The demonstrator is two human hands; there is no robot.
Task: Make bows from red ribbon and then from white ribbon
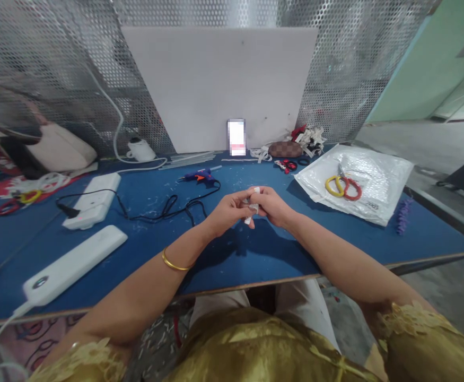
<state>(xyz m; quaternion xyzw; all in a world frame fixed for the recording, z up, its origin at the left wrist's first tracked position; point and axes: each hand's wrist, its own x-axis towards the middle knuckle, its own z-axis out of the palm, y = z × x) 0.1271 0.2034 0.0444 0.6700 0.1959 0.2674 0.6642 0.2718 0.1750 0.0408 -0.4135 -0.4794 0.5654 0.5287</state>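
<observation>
Close together above the blue table, my left hand [228, 213] and my right hand [272, 206] both pinch a small white strip [248, 219] that looks like folded ribbon. One end pokes up over the right fingers, and another hangs below between the hands. Fingers cover most of it, so its full shape is hidden. A blue glue gun [203, 175] lies beyond my left hand, its black cord trailing left across the table.
On the blue table [232, 260], a white power strip [96, 199] and a long white device [75, 262] lie left. Right, scissors [343, 187] rest on a silvery-white packet [378, 172] near a purple fuzzy piece [403, 216]. A lit phone [237, 138] leans on a white board [224, 79].
</observation>
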